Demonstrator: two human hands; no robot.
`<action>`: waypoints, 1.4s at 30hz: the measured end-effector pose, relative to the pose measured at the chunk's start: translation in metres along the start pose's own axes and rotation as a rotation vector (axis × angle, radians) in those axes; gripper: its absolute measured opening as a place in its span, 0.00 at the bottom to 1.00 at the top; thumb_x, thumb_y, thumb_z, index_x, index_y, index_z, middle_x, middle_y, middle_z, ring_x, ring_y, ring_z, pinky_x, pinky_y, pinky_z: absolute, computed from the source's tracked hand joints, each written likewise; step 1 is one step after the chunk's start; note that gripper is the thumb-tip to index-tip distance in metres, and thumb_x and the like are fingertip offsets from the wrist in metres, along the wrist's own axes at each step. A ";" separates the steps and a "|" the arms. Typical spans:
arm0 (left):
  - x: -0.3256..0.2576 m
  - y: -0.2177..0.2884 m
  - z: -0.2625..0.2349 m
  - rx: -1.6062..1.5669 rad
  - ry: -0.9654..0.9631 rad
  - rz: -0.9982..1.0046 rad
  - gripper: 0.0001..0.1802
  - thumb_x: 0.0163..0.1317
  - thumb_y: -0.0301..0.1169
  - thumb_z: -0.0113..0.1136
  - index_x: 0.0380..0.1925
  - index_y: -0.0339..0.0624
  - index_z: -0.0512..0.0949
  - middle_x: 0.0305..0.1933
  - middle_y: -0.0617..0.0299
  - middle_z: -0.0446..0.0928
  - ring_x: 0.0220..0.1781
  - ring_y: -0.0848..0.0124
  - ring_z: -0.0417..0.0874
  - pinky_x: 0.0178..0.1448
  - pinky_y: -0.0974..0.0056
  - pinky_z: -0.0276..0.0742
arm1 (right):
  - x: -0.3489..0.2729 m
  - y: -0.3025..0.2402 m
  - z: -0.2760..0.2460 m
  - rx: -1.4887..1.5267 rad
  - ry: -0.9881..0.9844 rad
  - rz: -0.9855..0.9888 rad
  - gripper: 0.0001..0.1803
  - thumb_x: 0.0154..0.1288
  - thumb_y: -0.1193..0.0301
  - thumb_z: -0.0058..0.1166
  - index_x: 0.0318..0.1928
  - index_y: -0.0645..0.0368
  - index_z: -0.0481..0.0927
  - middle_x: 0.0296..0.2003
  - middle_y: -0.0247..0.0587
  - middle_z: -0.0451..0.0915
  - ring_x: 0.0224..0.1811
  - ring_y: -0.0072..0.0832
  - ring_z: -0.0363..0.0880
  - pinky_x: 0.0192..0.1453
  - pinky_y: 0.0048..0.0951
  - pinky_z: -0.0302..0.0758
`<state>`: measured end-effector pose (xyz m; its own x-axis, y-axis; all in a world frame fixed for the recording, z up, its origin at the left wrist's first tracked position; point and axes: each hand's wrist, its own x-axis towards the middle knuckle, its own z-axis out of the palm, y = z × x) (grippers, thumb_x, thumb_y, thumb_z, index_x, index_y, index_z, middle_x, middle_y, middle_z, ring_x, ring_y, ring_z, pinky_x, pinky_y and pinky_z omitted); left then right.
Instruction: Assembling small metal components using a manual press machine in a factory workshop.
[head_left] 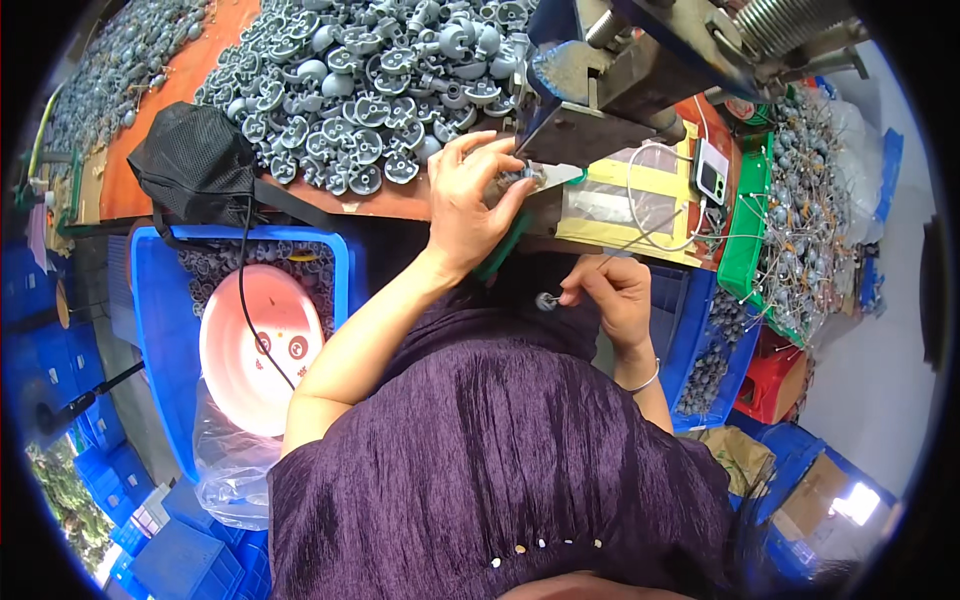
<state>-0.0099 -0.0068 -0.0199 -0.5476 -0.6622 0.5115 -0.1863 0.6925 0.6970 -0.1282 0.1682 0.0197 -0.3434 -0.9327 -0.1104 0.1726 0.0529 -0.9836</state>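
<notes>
My left hand (468,205) reaches up to the press (590,110), its thumb and index finger closed around a small grey plastic part (516,178) beneath the press head. The fingertips and metal partly hide that part. Lower and to the right, my right hand (618,298) pinches a small grey rounded part with a thin wire (546,301) in front of my body. The wire seems to run up past the fingers toward the table. Just beyond my left hand lies a large heap of grey plastic half-shells (365,100) on the red-brown tabletop (400,203).
A black mesh bag (195,155) sits on the table's left. Below it, a blue crate (150,300) holds grey parts and a pink basin (262,350). At the right are a white phone-like device (711,172) with a cable, a green tray (745,225) and heaped wired parts (815,220).
</notes>
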 end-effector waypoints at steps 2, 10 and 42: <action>0.002 0.001 0.003 0.001 0.048 0.006 0.16 0.47 0.27 0.68 0.39 0.43 0.79 0.43 0.56 0.78 0.53 0.57 0.73 0.58 0.56 0.63 | 0.008 -0.002 0.005 -0.016 -0.046 0.001 0.09 0.64 0.78 0.50 0.28 0.72 0.79 0.25 0.47 0.79 0.25 0.29 0.79 0.30 0.22 0.76; 0.008 0.008 -0.002 0.236 -0.086 0.179 0.15 0.52 0.27 0.62 0.41 0.39 0.77 0.52 0.55 0.75 0.56 0.55 0.71 0.58 0.54 0.63 | 0.017 0.007 0.005 -0.342 -0.253 -0.150 0.09 0.60 0.77 0.55 0.23 0.65 0.81 0.20 0.38 0.81 0.24 0.27 0.77 0.29 0.24 0.71; 0.098 -0.047 -0.078 0.083 0.255 -0.032 0.14 0.52 0.22 0.64 0.41 0.41 0.79 0.36 0.63 0.75 0.33 0.74 0.76 0.36 0.69 0.72 | 0.021 -0.003 0.013 -0.399 0.057 -0.025 0.11 0.64 0.78 0.52 0.45 0.65 0.81 0.26 0.30 0.79 0.22 0.13 0.69 0.25 0.16 0.65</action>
<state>0.0091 -0.1270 0.0365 -0.3190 -0.7274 0.6076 -0.2721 0.6844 0.6765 -0.1238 0.1439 0.0220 -0.3957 -0.9147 -0.0825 -0.2047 0.1754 -0.9630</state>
